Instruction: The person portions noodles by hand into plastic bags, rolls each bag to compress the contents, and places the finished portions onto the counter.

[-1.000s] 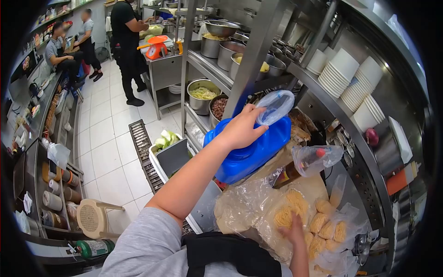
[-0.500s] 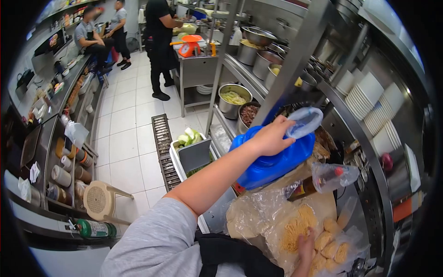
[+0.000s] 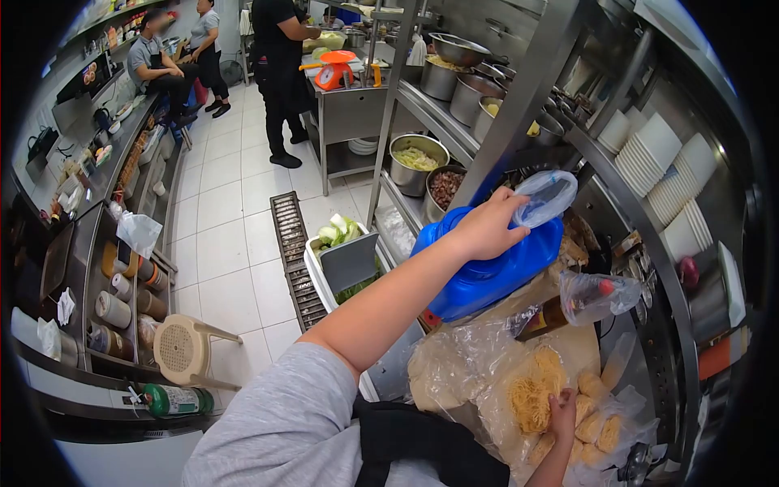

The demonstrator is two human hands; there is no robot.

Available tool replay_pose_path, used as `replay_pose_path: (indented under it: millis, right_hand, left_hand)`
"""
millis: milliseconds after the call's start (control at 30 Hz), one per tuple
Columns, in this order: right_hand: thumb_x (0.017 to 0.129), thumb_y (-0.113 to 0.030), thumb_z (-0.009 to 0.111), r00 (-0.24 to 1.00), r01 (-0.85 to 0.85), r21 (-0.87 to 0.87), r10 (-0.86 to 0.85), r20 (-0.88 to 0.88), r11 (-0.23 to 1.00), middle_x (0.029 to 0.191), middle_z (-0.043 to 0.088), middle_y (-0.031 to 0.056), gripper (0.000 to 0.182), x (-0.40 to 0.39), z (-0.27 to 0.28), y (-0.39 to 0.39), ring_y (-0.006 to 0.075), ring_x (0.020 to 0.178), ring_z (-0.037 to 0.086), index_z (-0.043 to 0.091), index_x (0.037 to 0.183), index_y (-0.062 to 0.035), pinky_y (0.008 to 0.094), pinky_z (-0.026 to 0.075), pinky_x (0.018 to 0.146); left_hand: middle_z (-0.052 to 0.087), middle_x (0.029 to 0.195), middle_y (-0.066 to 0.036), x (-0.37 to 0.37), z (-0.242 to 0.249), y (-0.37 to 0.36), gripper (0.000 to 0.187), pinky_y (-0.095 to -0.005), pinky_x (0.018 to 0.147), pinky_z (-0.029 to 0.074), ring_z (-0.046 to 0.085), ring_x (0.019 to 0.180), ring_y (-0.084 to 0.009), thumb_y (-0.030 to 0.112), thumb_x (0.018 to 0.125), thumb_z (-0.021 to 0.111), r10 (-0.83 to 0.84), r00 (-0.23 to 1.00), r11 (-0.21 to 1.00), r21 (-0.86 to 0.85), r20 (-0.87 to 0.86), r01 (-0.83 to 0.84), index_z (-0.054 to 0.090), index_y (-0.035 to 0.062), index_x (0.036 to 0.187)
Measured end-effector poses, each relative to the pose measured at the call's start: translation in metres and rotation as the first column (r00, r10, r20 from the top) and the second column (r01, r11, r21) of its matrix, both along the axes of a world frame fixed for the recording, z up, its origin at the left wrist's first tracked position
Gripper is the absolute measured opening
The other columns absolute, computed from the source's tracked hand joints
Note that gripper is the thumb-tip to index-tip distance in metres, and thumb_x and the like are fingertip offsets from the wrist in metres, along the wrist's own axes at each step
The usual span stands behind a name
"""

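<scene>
My left hand reaches over a blue plastic container, its fingers closed on the edge of a clear plastic bag whose mouth gapes in a ring. Lower right, my right hand touches the edge of a pile of yellow noodles on plastic and brown paper; whether its fingers grip any strands is hard to make out. Beside that hand lie several bagged noodle portions. A bottle with a red cap, partly wrapped in clear plastic, lies between the noodles and the blue container.
A white bin of greens stands left of the blue container. Metal shelving holds several pots, and stacked white bowls stand at right. A beige stool is at left. One person in black and two others are farther back.
The view has shifted slightly, so most things sit a little lower and farther right. My left hand keeps its hold on the bag; my right hand is still beside the noodles.
</scene>
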State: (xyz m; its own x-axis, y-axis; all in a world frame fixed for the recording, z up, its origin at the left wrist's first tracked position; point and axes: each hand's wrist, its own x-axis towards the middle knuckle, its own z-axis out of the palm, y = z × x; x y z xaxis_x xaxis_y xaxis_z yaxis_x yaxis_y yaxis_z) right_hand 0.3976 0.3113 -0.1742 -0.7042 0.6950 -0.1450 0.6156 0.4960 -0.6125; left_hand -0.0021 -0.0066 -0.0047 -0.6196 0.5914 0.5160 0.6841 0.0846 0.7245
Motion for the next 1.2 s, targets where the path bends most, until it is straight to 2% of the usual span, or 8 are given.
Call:
replay_pose_path:
  millis: [200,333,533,733,967,1033,1133,1200]
  right_hand:
    - [0.088,-0.021,0.071,0.996,-0.054,0.614,0.089,-0.026,0.788,0.123,0.06,0.022,0.057,-0.012,-0.062,-0.06,0.0338,0.114,0.055,0.047,0.135,0.0,0.0421,0.041,0.1]
    - [0.087,-0.019,0.072,0.986,-0.164,0.555,0.134,0.095,0.816,0.129,0.06,0.0249,0.058,-0.016,-0.051,-0.051,0.0382,0.119,0.056,0.048,0.136,-0.0003,0.0411,0.043,0.101]
    - [0.086,-0.014,0.073,0.989,-0.004,-0.086,-0.008,-0.146,0.996,0.125,0.061,0.0245,0.062,-0.024,0.027,-0.05,0.037,0.114,0.06,0.044,0.14,-0.0025,0.0388,0.046,0.098]
    - [0.08,-0.012,0.076,0.981,-0.192,0.438,0.181,0.068,0.878,0.138,0.05,0.0255,0.067,-0.008,-0.03,-0.067,0.0405,0.125,0.05,0.044,0.139,-0.0031,0.0481,0.039,0.106]
    - [0.078,0.0,0.071,0.97,-0.227,0.472,0.241,0.032,0.852,0.127,0.061,0.0216,0.058,-0.002,-0.039,-0.051,0.0358,0.12,0.056,0.055,0.133,-0.0009,0.0433,0.043,0.104]
    - [0.078,0.006,0.068,0.962,-0.136,0.076,0.15,-0.229,0.988,0.117,0.067,0.0191,0.05,-0.006,-0.03,-0.034,0.0328,0.11,0.064,0.059,0.127,0.0015,0.0381,0.05,0.095]
    - [0.078,0.008,0.065,0.966,-0.136,-0.049,0.122,-0.226,0.989,0.114,0.068,0.0187,0.048,0.004,0.003,-0.031,0.0321,0.102,0.067,0.06,0.126,0.0018,0.034,0.053,0.088]
    - [0.078,0.006,0.066,0.953,-0.214,0.217,0.253,-0.168,0.952,0.117,0.067,0.0184,0.05,0.013,0.025,-0.036,0.0328,0.108,0.065,0.06,0.127,-0.0014,0.0356,0.051,0.094]
  left_hand:
    - [0.049,0.128,-0.015,0.001,0.001,-0.001,0.054,-0.0368,0.095,0.049,0.061,0.105,-0.0283,0.021,0.092,0.067,0.001,1.0,1.0,-0.009,-0.008,-0.001,0.049,0.0036,0.139]
    - [0.049,0.128,-0.015,0.001,0.0,0.0,0.054,-0.0367,0.095,0.049,0.061,0.105,-0.0279,0.02,0.092,0.067,-0.006,1.0,1.0,0.0,-0.007,0.006,0.049,0.0037,0.139]
    - [0.049,0.126,-0.014,-0.001,0.0,0.0,0.054,-0.0371,0.095,0.049,0.061,0.104,-0.0281,0.02,0.092,0.067,-0.003,1.0,1.0,0.001,-0.002,0.003,0.049,0.0036,0.14]
    - [0.054,0.117,-0.012,0.001,0.005,0.0,0.043,-0.0343,0.084,0.051,0.063,0.093,-0.0226,0.025,0.092,0.069,0.009,1.0,0.993,0.119,0.025,-0.012,0.06,0.005,0.129]
    - [0.057,0.1,-0.006,0.029,0.02,-0.013,0.019,-0.0258,0.064,0.048,0.056,0.069,-0.0111,0.018,0.088,0.073,0.018,0.997,0.939,0.345,-0.079,0.011,0.072,0.008,0.104]
    - [0.055,0.101,-0.005,0.052,0.02,-0.015,0.018,-0.0235,0.062,0.046,0.053,0.067,-0.009,0.01,0.084,0.075,0.087,0.992,0.881,0.472,-0.096,-0.032,0.071,0.01,0.101]
    - [0.051,0.109,-0.005,0.1,0.008,-0.016,0.023,-0.0238,0.065,0.048,0.057,0.083,-0.0119,0.006,0.082,0.074,-0.001,0.998,0.927,0.375,-0.06,0.023,0.068,0.0114,0.103]
    - [0.05,0.113,-0.007,0.13,-0.006,-0.011,0.028,-0.025,0.069,0.051,0.057,0.096,-0.0157,0.005,0.081,0.073,-0.077,0.996,0.963,0.257,-0.033,0.083,0.068,0.0131,0.107]
